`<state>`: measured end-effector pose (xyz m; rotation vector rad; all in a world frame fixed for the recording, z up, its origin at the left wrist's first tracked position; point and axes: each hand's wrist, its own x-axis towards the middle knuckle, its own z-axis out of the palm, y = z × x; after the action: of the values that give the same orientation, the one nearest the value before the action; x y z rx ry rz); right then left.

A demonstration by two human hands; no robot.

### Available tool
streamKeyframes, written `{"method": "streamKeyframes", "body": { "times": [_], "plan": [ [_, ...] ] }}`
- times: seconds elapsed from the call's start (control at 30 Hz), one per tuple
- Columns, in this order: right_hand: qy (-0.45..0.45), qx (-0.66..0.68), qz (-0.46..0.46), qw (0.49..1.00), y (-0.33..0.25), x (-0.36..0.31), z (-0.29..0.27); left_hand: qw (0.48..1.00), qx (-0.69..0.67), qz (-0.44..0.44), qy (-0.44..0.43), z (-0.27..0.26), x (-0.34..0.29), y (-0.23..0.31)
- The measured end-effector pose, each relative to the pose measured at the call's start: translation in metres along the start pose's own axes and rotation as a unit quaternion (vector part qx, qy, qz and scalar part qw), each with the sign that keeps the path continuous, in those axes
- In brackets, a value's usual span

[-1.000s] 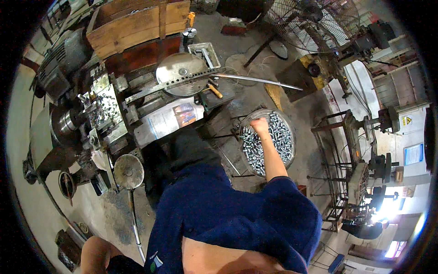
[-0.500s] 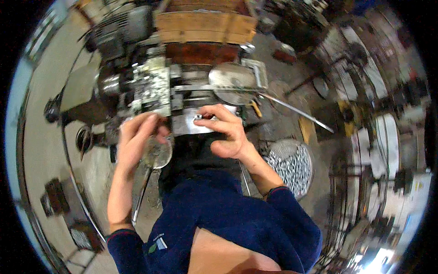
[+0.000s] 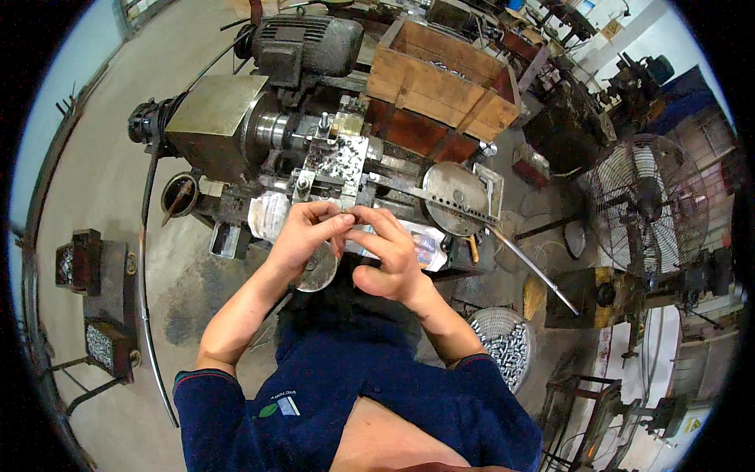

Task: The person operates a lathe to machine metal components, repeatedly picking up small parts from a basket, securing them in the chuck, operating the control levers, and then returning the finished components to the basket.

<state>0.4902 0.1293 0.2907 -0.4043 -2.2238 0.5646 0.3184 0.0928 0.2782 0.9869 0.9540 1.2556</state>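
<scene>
My left hand [image 3: 308,237] and my right hand [image 3: 391,253] meet at the fingertips, in front of the lathe's metal carriage [image 3: 340,161], which is strewn with shavings. The left thumb and fingers are pinched together. My right hand's fingers are bent in toward them, its thumb held lower and apart. Whatever sits between the fingertips is too small and covered to name. Below the left hand is a round metal disc [image 3: 317,270]. A sheet of printed paper [image 3: 429,245] lies beyond the right hand.
A round metal plate [image 3: 456,197] and perforated bar [image 3: 440,196] stand at right, with a long lever rod [image 3: 535,271]. Behind is a wooden crate [image 3: 440,86]; a motor [image 3: 303,47] sits back left. A basket of metal parts [image 3: 503,346] and a fan [image 3: 646,197] are at right.
My hands, apart before, have come together at the fingertips. The view has shifted, so the machine appears turned and more of the crate and fan shows.
</scene>
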Motion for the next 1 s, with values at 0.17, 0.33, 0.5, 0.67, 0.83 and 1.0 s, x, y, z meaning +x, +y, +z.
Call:
{"method": "streamKeyframes", "body": {
  "times": [0.17,0.33,0.5,0.67,0.83,1.0],
  "plan": [
    [-0.044,-0.035,-0.021,0.998,0.001,0.019,0.004,0.991,0.119,0.003,0.058,-0.008,0.000,0.006],
    [-0.087,-0.039,-0.036,0.995,0.005,0.039,0.009,0.971,0.208,0.048,0.107,-0.021,-0.004,0.020],
    [-0.120,-0.039,-0.055,0.990,0.007,0.058,0.015,0.970,0.212,0.043,0.112,-0.036,-0.005,0.032],
    [-0.158,-0.036,-0.060,0.985,0.014,0.080,0.024,0.977,0.192,0.019,0.093,-0.060,-0.003,0.029],
    [-0.182,-0.123,-0.045,0.975,0.051,0.115,0.043,0.945,0.287,0.063,0.143,-0.104,-0.028,0.047],
    [-0.285,-0.375,-0.022,0.882,0.109,0.160,0.092,0.864,0.375,0.082,0.326,-0.203,-0.104,0.051]
  ]
}}
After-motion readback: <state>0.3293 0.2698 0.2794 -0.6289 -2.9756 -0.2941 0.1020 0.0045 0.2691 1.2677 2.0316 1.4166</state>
